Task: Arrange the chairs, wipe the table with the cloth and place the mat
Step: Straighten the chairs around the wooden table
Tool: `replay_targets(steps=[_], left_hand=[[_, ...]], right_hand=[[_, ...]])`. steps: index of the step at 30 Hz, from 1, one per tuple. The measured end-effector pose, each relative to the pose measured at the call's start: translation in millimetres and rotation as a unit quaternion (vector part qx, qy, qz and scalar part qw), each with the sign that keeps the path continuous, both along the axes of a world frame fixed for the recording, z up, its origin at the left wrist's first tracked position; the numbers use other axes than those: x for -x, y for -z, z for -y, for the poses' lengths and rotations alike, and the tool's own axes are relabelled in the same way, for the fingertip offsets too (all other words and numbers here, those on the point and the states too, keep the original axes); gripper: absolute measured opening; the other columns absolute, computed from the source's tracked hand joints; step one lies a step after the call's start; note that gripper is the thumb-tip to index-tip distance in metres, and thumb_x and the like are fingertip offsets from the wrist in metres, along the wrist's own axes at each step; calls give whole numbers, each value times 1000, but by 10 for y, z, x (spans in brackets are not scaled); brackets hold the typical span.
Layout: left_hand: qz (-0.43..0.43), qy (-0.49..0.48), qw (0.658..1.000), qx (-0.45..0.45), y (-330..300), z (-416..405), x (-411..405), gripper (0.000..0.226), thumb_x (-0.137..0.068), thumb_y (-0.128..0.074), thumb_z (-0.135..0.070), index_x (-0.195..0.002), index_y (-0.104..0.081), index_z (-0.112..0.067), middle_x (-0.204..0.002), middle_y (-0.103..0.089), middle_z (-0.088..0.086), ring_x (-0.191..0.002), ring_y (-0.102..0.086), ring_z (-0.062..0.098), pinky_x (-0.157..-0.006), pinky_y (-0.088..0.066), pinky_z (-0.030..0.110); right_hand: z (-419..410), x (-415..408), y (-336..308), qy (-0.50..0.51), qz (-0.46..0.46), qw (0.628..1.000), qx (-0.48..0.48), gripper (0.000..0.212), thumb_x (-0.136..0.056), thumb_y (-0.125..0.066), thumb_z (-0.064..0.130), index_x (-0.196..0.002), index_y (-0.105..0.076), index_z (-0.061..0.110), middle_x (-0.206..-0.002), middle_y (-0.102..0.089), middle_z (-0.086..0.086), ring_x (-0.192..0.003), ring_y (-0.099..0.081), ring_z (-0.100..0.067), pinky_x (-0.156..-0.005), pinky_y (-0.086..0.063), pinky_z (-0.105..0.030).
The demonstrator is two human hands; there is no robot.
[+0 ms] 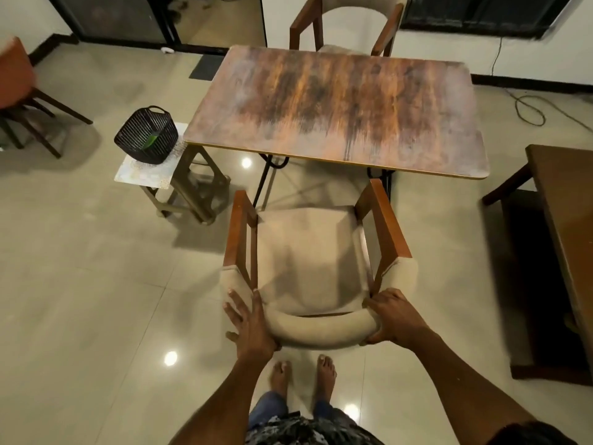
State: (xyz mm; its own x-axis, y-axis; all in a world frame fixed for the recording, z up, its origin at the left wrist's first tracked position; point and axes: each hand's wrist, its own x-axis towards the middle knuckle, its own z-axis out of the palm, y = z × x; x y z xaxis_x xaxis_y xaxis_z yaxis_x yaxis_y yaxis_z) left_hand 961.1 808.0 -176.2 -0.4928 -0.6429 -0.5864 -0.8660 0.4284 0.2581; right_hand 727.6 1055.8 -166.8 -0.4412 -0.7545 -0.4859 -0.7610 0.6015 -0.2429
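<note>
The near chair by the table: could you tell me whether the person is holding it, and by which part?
Yes. Both hands grip the near chair by its padded curved backrest: left hand at the left end, right hand at the right end.

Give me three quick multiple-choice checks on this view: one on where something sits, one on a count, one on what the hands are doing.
1. Where is the black basket?
A. on the table
B. on a small stool left of the table
C. on the floor

2. How many beige armchairs stand at the table?
A. one
B. two
C. three

3. What do the hands hold?
A. the near chair's curved backrest
B. a cloth
C. nothing

Answers:
1 B, the basket rests on the stool beside the table's left edge.
2 B, the near chair and the far chair.
3 A, left hand and right hand clasp the backrest ends.
</note>
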Motion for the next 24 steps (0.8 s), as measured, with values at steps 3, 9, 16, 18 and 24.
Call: replay_targets(steps=[3,9,16,18,24], left_hand=[[-22,-20,1000,-7,37,-30,57,133,-79,-96,-22,-173,-1,-30,-160,55,17,-155,34,55,-131,-20,66],[-21,-26,999,-7,88,-30,88,102,-80,-94,-19,-163,-35,-27,-165,47,21,-153,35,59,-131,-18,68],[-26,24,999,1,51,269,40,94,-81,-93,-14,-159,-44,-28,-168,45,17,-155,33,56,-129,-23,66],[-38,37,999,7,50,460,38,87,-83,-90,-9,-157,-48,-28,-170,42,14,-157,31,54,-128,-26,66],[-26,67,997,18,-73,802,233,84,-77,-94,-9,-149,-54,-26,-174,33,15,-160,21,57,-124,-34,68]], right_hand=[[23,-31,-3,18,-6,1000,-4,88,-70,-79,81,-141,-62,32,-144,-64,6,-137,-48,-20,-117,-36,-33],[79,-117,-27,60,-5,998,-7,76,-72,-81,77,-131,-66,32,-137,-67,7,-133,-52,-16,-112,-38,-26],[114,-549,-8,123,4,992,25,75,-72,-81,76,-133,-67,34,-139,-66,7,-131,-54,-15,-112,-41,-28],[191,-665,19,130,5,991,37,77,-70,-80,77,-131,-67,31,-134,-68,7,-128,-56,-17,-112,-37,-30],[452,-699,-44,131,-30,990,42,89,-77,-77,73,-149,-53,27,-159,-50,2,-150,-40,-21,-127,-19,-35]])
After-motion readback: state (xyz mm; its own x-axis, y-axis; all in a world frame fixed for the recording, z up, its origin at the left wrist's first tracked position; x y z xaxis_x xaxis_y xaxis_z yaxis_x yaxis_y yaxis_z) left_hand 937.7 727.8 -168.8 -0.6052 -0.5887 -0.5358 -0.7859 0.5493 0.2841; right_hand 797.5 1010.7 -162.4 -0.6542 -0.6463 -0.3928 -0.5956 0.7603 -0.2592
